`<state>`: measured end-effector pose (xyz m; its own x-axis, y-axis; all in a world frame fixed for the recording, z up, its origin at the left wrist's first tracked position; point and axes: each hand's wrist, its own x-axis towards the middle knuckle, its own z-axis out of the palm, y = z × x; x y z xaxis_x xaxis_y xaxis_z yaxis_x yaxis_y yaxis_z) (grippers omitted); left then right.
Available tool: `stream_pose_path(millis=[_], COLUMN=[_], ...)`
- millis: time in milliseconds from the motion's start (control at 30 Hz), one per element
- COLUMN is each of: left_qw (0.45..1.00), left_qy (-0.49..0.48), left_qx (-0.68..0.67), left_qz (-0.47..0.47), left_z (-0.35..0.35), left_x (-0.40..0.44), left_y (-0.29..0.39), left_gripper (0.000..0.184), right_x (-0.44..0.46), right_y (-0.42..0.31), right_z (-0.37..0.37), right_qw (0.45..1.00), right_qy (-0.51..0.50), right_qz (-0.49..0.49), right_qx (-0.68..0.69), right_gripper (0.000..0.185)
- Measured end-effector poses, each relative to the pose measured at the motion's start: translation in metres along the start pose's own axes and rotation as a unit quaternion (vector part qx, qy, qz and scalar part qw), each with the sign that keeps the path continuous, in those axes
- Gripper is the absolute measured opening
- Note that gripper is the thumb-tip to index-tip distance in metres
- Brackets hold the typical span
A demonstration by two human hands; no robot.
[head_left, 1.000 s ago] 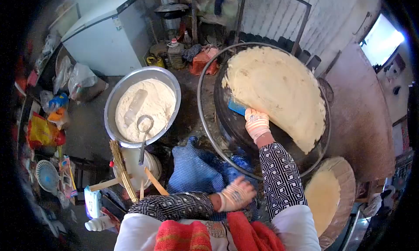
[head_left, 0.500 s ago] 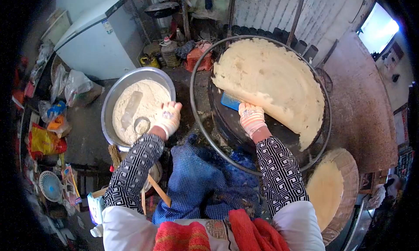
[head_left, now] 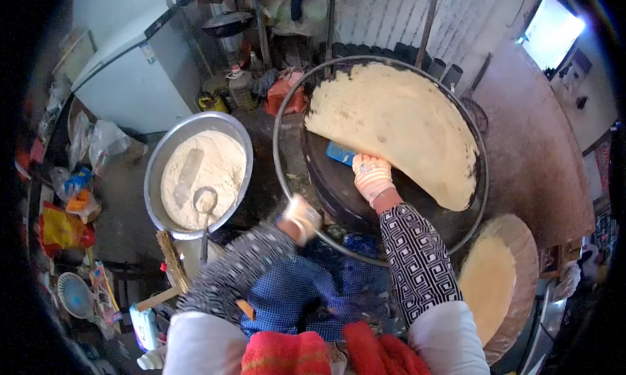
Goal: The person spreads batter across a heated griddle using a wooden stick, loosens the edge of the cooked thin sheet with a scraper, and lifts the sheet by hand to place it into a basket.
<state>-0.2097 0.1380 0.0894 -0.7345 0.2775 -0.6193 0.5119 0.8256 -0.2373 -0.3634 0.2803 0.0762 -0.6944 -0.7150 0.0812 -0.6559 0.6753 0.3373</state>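
My right hand [head_left: 373, 178], in a striped glove, is closed on a blue scraper [head_left: 340, 153]. The scraper lies at the near left edge of a thin pale pancake [head_left: 398, 117], which covers the far part of a dark round griddle [head_left: 326, 168]. A metal ring [head_left: 279, 160] surrounds the griddle. My left hand [head_left: 301, 220], gloved too, is at the ring's near left side. Motion smears its fingers, so I cannot see whether it touches the ring. To its left stands a metal basin [head_left: 151, 186] of flour [head_left: 222, 154], with a ladle [head_left: 204, 235] resting in it.
A clear bottle-like piece [head_left: 189, 177] lies in the flour. A wide tub [head_left: 525, 270] holding a pale tan mass [head_left: 488, 284] stands at right. Behind are a white freezer [head_left: 130, 91], an oil jug [head_left: 241, 88] and a red bag [head_left: 285, 94]. Plastic bags [head_left: 107, 143] lie at left.
My left hand has moved right, from the flour basin to the ring. The pancake's near edge has shifted, baring more griddle at the near side. My right hand stays on the scraper.
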Motion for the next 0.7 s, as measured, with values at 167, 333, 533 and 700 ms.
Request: stream_pose_path(millis=[167, 333, 533, 700], left_qw=[0.923, 0.798, 0.725, 0.734], left_qy=[0.291, 0.417, 0.391, 0.334], left_qx=[-0.237, -0.397, -0.565, -0.588], left_qz=[0.083, 0.178, -0.032, -0.069], left_z=[-0.017, 0.064, 0.139, 0.145], left_x=[0.009, -0.024, -0.056, -0.036], left_y=[0.182, 0.245, 0.22, 0.231], left_gripper=[0.014, 0.044, 0.041, 0.043], right_x=[0.004, 0.003, 0.007, 0.012], right_y=[0.004, 0.008, 0.007, 0.013], right_z=[-0.007, -0.026, -0.021, 0.006], right_qw=[0.998, 0.991, 0.992, 0.995], right_qy=[-0.059, -0.093, -0.09, -0.045], right_qz=[0.015, 0.053, 0.068, 0.056], right_qx=[0.011, 0.082, 0.063, 0.07], right_gripper=[0.03, 0.027, 0.026, 0.025])
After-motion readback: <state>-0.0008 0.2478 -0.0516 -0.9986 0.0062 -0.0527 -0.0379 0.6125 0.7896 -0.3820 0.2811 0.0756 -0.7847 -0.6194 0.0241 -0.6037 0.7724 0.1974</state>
